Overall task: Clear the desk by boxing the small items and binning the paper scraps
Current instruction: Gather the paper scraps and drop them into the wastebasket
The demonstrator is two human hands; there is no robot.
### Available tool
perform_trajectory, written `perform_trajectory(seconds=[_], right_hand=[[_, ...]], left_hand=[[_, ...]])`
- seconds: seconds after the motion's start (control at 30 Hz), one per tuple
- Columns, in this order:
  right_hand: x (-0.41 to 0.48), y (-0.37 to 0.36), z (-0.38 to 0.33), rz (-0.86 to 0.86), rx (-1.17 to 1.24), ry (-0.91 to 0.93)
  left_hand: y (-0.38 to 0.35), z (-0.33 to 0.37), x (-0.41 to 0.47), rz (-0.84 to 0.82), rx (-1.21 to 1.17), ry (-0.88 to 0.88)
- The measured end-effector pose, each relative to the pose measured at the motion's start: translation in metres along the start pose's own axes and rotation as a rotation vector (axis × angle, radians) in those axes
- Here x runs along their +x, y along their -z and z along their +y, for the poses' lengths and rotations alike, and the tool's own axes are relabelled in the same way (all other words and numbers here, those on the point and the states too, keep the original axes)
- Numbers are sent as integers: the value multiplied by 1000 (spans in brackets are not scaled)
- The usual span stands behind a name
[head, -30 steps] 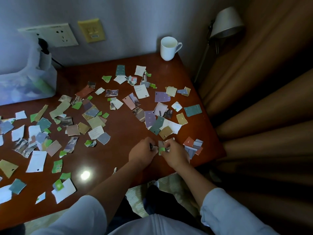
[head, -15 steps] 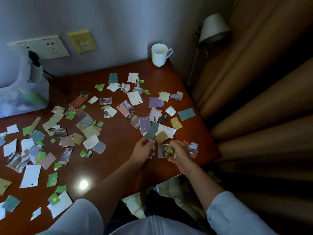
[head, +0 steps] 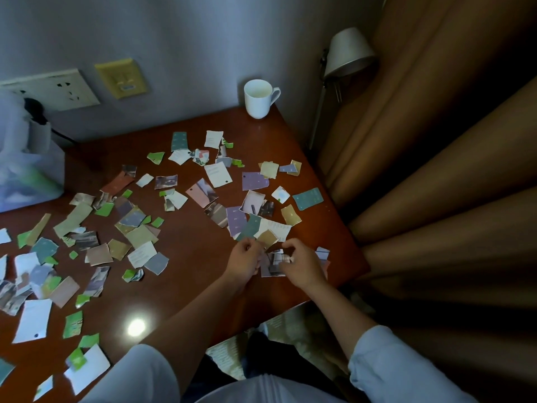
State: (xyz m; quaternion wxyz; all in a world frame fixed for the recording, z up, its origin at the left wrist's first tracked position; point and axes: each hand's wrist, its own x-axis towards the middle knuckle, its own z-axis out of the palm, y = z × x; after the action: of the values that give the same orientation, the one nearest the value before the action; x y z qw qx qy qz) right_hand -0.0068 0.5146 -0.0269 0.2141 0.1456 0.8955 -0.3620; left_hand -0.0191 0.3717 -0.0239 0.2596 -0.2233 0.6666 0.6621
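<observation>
Torn paper scraps (head: 136,237) in several colours lie scattered over the dark red-brown desk (head: 191,257). Near the desk's front right corner my left hand (head: 244,261) and my right hand (head: 302,267) sit close together. Both pinch at a small stack of scraps (head: 274,261) held between them, with a tan scrap (head: 267,238) just above the fingers. More scraps (head: 322,253) lie under and to the right of my right hand. A translucent plastic bag (head: 29,173) stands at the back left of the desk.
A white mug (head: 258,98) stands at the desk's back right corner. A lamp (head: 347,53) and brown curtains (head: 436,170) are to the right. Wall sockets (head: 55,90) and a yellow switch plate (head: 122,78) are on the wall behind. The desk's right edge is near my right hand.
The camera has tilted, shifting the scene down in view. Both hands stayed near the front right corner and drew a few more scraps together between them.
</observation>
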Motion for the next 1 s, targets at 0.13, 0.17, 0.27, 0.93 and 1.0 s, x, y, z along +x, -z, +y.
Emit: perform_trajectory(seconds=[0.13,0.17,0.27,0.93,1.0], right_hand=[[1,2,-3,-25,-267,96],[2,2,-3,-23,-308,102],[6,1,-5,-29,-366,103],[23,29,-13,61,820,-314],[26,30,-10,87,868,-345]], left_hand=[[1,-4,3,42,38,24],[1,-4,3,46,45,25],[3,-5,5,58,80,29],[-6,17,38,44,443,-211],[-6,22,43,14,573,-276]])
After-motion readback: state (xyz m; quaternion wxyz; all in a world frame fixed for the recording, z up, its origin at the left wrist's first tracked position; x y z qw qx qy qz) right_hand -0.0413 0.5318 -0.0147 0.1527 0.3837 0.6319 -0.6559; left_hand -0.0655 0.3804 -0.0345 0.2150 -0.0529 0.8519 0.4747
